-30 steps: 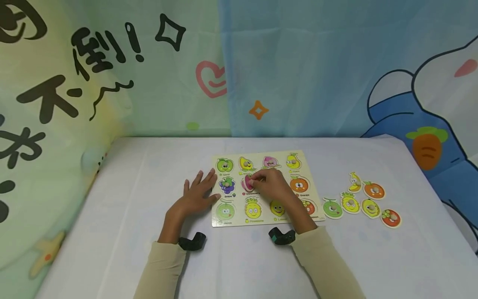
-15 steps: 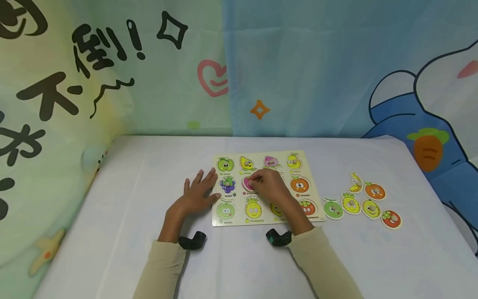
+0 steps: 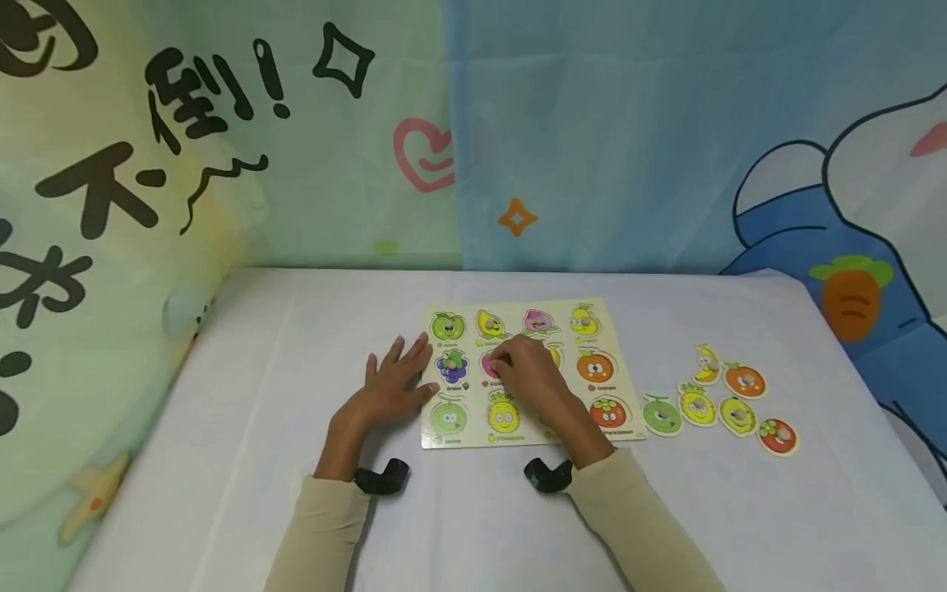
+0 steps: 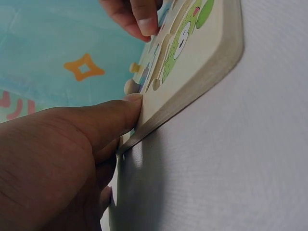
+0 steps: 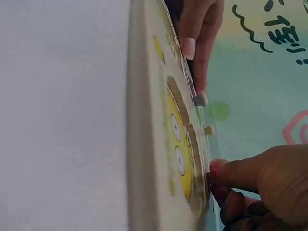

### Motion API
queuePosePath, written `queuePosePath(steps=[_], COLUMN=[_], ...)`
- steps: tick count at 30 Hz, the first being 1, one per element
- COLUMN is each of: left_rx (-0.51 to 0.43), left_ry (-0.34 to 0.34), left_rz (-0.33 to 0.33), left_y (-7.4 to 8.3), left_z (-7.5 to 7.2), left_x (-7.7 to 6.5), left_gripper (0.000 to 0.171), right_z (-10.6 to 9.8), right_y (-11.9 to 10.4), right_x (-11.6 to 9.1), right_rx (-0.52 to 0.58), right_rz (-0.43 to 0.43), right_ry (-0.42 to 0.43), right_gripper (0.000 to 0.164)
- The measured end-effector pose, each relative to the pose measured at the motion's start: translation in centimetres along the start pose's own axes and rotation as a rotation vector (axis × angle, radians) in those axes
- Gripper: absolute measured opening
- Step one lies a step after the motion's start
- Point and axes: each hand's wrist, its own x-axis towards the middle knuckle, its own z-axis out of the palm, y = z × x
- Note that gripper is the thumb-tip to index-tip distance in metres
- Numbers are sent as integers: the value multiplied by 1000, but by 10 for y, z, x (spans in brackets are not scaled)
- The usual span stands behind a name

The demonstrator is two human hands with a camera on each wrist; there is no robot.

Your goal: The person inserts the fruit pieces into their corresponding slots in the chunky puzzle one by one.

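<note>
A cream wooden fruit puzzle board [image 3: 476, 421] lies on the white table. My left hand [image 3: 388, 388] is at its left edge with fingers spread; in the left wrist view the thumb [image 4: 118, 113] rests on the board's edge. Over the middle row, my right hand [image 3: 534, 374] pinches a pink fruit puzzle piece [image 3: 486, 364], partly covered by the fingers. Seen from the right wrist, thumb and fingertip meet close to the board's surface. The purple grape piece [image 3: 452, 367] sits left of it with its knob up. Part of the lower row is hidden under my right wrist.
Right of the board lie loose pieces: a green melon [image 3: 662, 416], a pineapple [image 3: 697, 406], a banana [image 3: 707, 364], an orange [image 3: 745, 381], a lemon [image 3: 737, 416] and a red persimmon-like fruit [image 3: 778, 437]. A printed cloth [image 3: 592, 148] hangs behind the table.
My right hand and wrist have shifted slightly left, fingers still at the pink piece, uncovering more of the red fruit slot in the lower row. The left hand stays in place.
</note>
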Motion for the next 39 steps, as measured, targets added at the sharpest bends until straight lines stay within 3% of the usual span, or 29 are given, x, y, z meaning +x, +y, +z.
queuePosePath(steps=[7, 16, 27, 34, 39], left_rx=[10, 2, 12, -7, 2], left_ry=[2, 8, 4, 0, 0], left_rz=[-26, -13, -8, -1, 3], left_y=[-4, -5, -2, 1, -1], left_z=[0, 0, 0, 0, 2], left_x=[-1, -1, -1, -3, -1], left_gripper=[72, 71, 70, 71, 71], right_z=[-1, -3, -5, -17, -29], right_y=[-2, -4, 1, 17, 36], right_x=[0, 1, -2, -8, -15], right_rx=[-43, -66, -36, -2, 19], right_rz=[-39, -59, -35, -119, -173], right_ry=[-12, -31, -38, -109, -54], right_gripper=[15, 16, 18, 27, 29])
